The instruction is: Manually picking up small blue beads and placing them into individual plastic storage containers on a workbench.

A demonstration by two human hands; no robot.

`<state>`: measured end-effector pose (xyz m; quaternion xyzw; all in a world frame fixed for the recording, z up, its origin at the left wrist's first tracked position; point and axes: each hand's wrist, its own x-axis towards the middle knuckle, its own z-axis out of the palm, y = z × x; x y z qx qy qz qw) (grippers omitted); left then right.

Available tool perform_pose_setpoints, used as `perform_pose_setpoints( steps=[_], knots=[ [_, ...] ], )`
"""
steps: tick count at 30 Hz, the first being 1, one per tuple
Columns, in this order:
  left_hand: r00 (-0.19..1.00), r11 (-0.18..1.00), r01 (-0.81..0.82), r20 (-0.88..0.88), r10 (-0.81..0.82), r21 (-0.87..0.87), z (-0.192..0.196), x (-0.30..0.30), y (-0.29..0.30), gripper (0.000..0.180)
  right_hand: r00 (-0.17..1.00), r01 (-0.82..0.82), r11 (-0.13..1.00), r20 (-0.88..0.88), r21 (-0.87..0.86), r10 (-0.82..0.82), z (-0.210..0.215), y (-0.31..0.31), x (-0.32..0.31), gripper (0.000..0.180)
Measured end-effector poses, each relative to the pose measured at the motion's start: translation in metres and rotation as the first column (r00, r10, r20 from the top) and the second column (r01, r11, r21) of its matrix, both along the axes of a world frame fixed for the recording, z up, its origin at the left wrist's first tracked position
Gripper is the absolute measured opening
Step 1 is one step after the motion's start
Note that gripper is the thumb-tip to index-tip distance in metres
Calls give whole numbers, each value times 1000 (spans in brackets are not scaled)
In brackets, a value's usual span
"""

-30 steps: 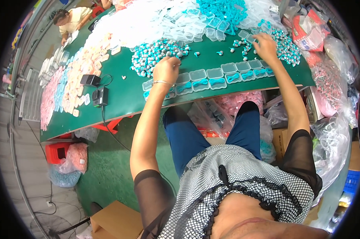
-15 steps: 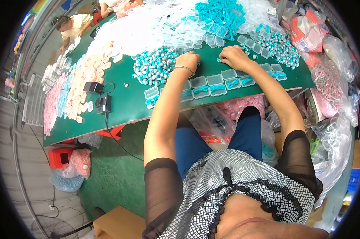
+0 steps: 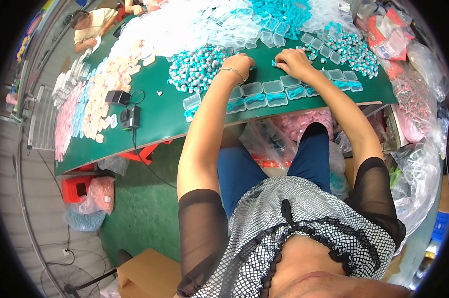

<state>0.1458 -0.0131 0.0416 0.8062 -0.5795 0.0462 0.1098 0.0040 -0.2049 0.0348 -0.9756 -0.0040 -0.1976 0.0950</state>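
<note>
My left hand [image 3: 238,65], fingers curled, is over the green table beside a heap of small teal-and-grey pieces [image 3: 197,68]. A bit of teal shows at its fingertips; the rest of what it grips is hidden. My right hand [image 3: 293,63] is pinched on a small teal piece [image 3: 274,63], a short gap from the left. Nearer me runs a row of open clear plastic cases [image 3: 255,101] with teal looped cords [image 3: 276,96] in them. My forearms hide part of that row. Small teal-and-grey pieces also lie loose right of my right hand.
Clear cases [image 3: 204,30] and teal cords [image 3: 284,15] are heaped at the back. Another pile of teal-and-grey pieces [image 3: 351,52] lies right. Peach cases [image 3: 102,94] and a black device with a cable [image 3: 130,118] lie left. A person [image 3: 92,27] works at the far left.
The view has shifted slightly, so the table sits higher in the picture. My hands stay close together over the same spot. The person at the far left has moved their arms.
</note>
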Motion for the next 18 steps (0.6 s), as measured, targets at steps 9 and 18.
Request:
perform_pose_setpoints(
  steps=[9,18],
  knots=[
    [984,907,-82,-176,9,-413,17,-30,53,12,963,-234,958,173,164,206,21,100,-42,9],
    [947,925,-183,-313,75,-334,8,-79,142,12,956,-260,964,150,48,251,9,148,-43,14]
  ],
)
